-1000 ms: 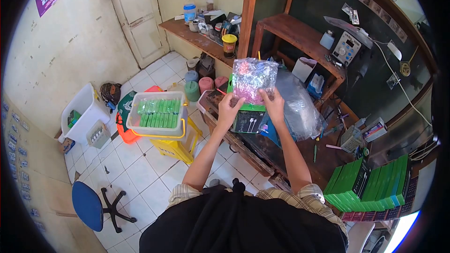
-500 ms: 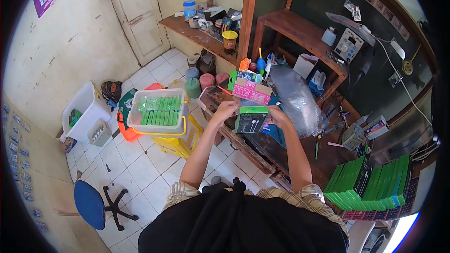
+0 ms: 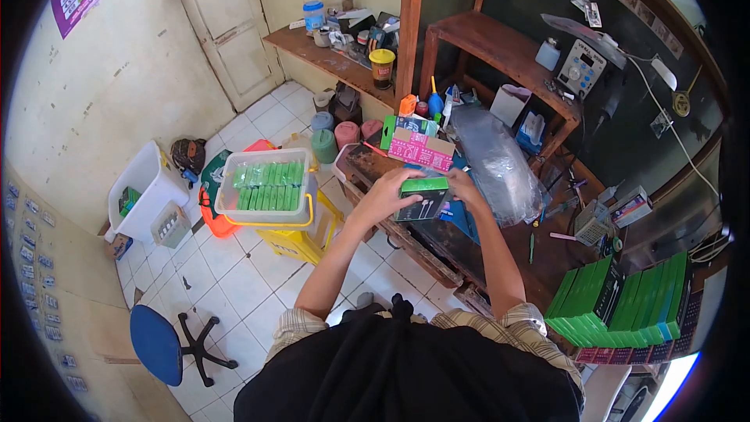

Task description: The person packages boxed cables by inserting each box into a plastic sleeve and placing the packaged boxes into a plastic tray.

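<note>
A small black-and-green box [image 3: 419, 209] with a picture of a white cable on its front is held over the front edge of the workbench. My left hand [image 3: 384, 197] grips its left side, with the thumb across the front face. At the far right corner, my right hand [image 3: 466, 190] has its fingers on the box; the fingertips are partly hidden. Just behind the hands lies an open pink-and-white patterned carton [image 3: 422, 148]. A clear plastic bag [image 3: 500, 168] rests on the bench to the right.
Rows of similar green boxes [image 3: 625, 305] stand at the bench's right end. Left, a clear tub [image 3: 305, 215] of green packs sits on a yellow stool [image 3: 293, 242]. A blue chair [image 3: 156, 344], a white bin [image 3: 141, 180] and a soldering station [image 3: 581, 68] are also around.
My left hand has moved from the box's upper left corner to wrap around its left side, thumb on the front. The box stays in nearly the same place; the view has shifted slightly.
</note>
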`<state>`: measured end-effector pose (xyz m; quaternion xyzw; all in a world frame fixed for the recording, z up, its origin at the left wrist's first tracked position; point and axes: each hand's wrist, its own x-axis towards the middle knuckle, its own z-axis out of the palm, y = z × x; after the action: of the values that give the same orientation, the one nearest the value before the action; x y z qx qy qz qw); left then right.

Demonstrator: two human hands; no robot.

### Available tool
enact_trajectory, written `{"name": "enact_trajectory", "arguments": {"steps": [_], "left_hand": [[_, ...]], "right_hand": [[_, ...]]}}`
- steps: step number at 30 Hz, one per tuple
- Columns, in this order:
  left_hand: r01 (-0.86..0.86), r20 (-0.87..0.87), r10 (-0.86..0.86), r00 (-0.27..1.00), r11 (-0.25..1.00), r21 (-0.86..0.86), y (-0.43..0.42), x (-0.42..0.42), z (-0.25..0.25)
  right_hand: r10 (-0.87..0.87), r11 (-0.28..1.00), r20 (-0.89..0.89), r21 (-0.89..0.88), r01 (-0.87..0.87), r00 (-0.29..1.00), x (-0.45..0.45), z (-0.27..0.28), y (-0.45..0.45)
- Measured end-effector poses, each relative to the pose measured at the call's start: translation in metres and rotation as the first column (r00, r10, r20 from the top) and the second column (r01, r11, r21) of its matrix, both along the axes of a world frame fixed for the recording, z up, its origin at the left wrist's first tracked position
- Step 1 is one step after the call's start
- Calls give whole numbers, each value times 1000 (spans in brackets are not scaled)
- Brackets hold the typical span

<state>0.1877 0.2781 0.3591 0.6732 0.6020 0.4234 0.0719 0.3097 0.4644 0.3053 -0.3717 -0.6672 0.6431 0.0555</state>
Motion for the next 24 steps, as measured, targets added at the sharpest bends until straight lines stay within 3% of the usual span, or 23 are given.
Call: {"name": "enact_trajectory", "arguments": {"steps": [1,2,3,4,6,7,9,12,14,16,22,24], "left_hand": [[-66,115,65,991,998,0,-2,3,-6],[-133,229,131,965,991,-6,-2,5,-12],[-176,230,162,960,984,41,-1,6,-21],[-177,230,164,959,983,40,-2,8,-26],[-287,410,291,864,955,-74,-3,14,-37],[-278,410,286,866,957,-80,0,14,-49],[-321,562,268,783,947,-5,4,14,-66],[-347,548,289,785,938,2,6,10,-56],[-348,527,307,792,937,-23,7,3,-41],[-265,580,197,791,964,33,9,-3,-26],[-275,679,174,713,960,43,-2,8,1],[-323,768,208,606,947,-2,-14,15,8]], "right_hand": [[-54,914,-192,386,126,980,-4,-9,5],[-24,672,-380,679,297,925,-7,-18,12],[-58,842,-404,472,263,913,-1,25,-6],[-57,842,-404,471,261,913,-1,41,-14],[176,939,-655,336,75,735,2,53,-25],[165,940,-654,331,83,738,3,50,-28],[333,907,-551,410,-99,765,6,43,-33],[275,896,-531,443,-14,801,9,33,-34],[272,927,-611,373,-33,743,7,33,-34],[220,927,-571,375,13,791,12,49,-41],[278,914,-566,406,-32,776,11,45,-52],[210,966,-537,243,-88,817,14,41,-64]]}}
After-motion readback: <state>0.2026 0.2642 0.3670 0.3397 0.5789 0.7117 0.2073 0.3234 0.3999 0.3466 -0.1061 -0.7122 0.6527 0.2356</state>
